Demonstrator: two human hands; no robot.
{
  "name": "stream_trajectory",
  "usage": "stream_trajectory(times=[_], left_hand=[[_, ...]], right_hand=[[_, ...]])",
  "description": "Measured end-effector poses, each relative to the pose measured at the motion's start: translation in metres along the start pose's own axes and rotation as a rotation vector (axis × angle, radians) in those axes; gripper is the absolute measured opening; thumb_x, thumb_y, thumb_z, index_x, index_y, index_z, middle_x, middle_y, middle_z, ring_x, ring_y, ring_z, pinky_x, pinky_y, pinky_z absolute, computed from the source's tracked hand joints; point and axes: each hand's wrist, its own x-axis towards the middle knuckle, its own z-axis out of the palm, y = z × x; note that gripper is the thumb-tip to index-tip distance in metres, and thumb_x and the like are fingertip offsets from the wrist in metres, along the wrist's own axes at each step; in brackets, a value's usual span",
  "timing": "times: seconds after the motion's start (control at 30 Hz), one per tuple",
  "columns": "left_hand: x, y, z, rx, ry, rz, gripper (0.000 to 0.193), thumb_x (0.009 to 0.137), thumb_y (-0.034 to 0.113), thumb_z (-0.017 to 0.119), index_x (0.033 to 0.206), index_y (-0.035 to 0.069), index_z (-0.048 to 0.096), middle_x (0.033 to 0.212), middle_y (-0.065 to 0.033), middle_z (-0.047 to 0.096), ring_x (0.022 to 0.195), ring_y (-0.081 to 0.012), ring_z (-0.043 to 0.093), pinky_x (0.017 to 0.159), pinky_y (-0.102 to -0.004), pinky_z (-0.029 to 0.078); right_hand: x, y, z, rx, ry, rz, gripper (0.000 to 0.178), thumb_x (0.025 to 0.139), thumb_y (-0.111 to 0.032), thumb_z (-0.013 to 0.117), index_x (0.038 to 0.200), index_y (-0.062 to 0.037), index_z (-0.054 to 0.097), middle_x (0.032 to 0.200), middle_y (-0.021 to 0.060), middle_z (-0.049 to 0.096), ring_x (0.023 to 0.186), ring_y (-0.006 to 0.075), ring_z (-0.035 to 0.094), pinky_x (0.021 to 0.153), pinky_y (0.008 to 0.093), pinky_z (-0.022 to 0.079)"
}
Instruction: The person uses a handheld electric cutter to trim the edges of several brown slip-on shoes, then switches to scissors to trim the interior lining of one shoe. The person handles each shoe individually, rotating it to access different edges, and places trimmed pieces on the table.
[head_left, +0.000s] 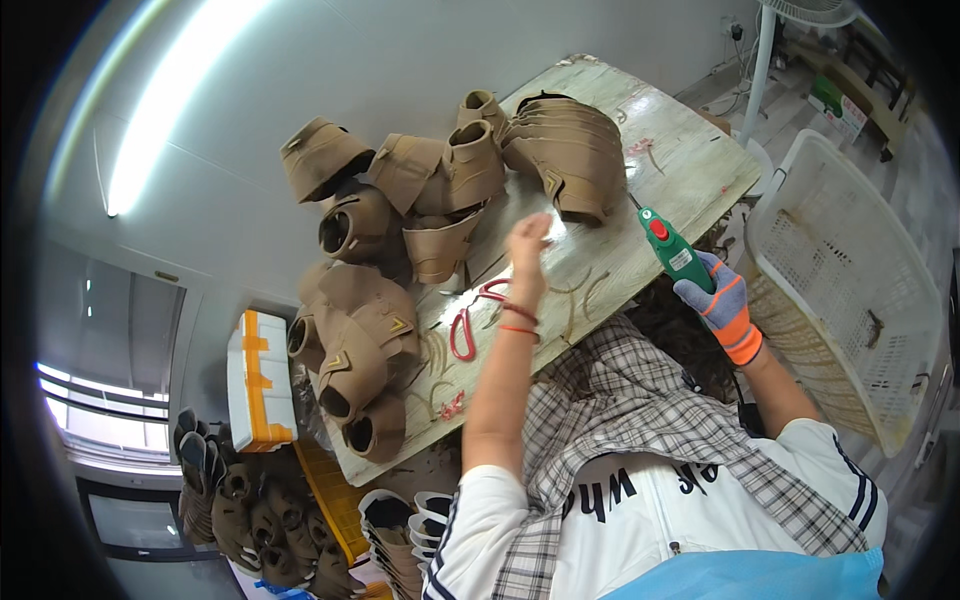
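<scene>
My right hand (724,300), in a grey and orange glove, is wrapped round a green handheld power tool (684,262) with a red button. The tool's thin tip points up and away, toward the table's right edge. My bare left hand (529,245) is over the table, its fingers slightly blurred and loosely apart, with nothing visible in them. Just beyond it stands a nested stack of tan shoe uppers (575,150). More tan shoe uppers (440,240) lie piled to its left. Red-handled scissors (463,335) rest on the table beside my left wrist.
Thin offcut strips (585,295) lie on the pale table (690,180). A large white plastic basket (840,290) stands at right, below a fan (765,70). A taped white foam box (262,380) and more stacked uppers (270,525) are at left.
</scene>
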Motion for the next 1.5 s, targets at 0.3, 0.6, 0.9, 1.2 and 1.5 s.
stream_trajectory(times=[0.3,0.6,0.9,1.2,1.5], left_hand=[[0.018,-0.049,0.118,-0.006,0.272,0.144,0.037,0.079,0.016,0.072,0.106,-0.006,0.062,0.105,-0.0087,0.066,0.09,-0.02,0.059,0.083,-0.0315,0.045],[-0.033,-0.005,0.013,-0.113,-0.133,0.139,0.025,0.084,0.008,0.067,0.107,-0.001,0.063,0.099,-0.0045,0.066,0.085,-0.0102,0.06,0.075,-0.0249,0.047],[-0.14,0.119,-0.105,-0.468,-0.078,0.127,0.032,0.091,0.009,0.054,0.121,-0.003,0.053,0.12,-0.0138,0.059,0.111,-0.0274,0.056,0.098,-0.0437,0.045],[-0.177,0.158,-0.171,-0.976,-0.234,0.018,0.03,0.096,0.015,0.048,0.117,-0.004,0.056,0.12,-0.0188,0.06,0.11,-0.0308,0.058,0.096,-0.0446,0.047],[-0.174,0.137,-0.178,-1.045,-0.174,-0.083,0.032,0.097,0.018,0.045,0.119,-0.005,0.055,0.12,-0.021,0.059,0.112,-0.0322,0.057,0.097,-0.046,0.046]], right_hand=[[-0.015,0.022,-0.01,0.041,0.029,0.091,0.049,0.077,-0.022,0.077,0.115,0.0029,0.058,0.099,0.0069,0.067,0.088,0.0106,0.06,0.078,0.0257,0.049],[-0.006,0.018,-0.02,0.017,0.06,0.067,0.048,0.077,-0.022,0.078,0.113,0.0029,0.058,0.097,0.0062,0.067,0.085,0.01,0.06,0.076,0.0257,0.049],[-0.013,-0.014,0.003,-0.145,-0.099,-0.19,0.055,0.071,-0.027,0.082,0.113,0.0012,0.06,0.092,0.0111,0.069,0.081,0.013,0.065,0.073,0.0283,0.052],[-0.005,-0.064,0.038,-0.355,-0.267,-0.644,0.059,0.059,-0.03,0.085,0.107,-0.005,0.064,0.083,0.0148,0.067,0.071,0.0302,0.065,0.063,0.0329,0.052],[-0.009,-0.07,0.036,-0.428,-0.297,-0.711,0.057,0.058,-0.029,0.085,0.106,-0.0064,0.065,0.08,0.0145,0.067,0.069,0.0302,0.064,0.062,0.0335,0.052]])
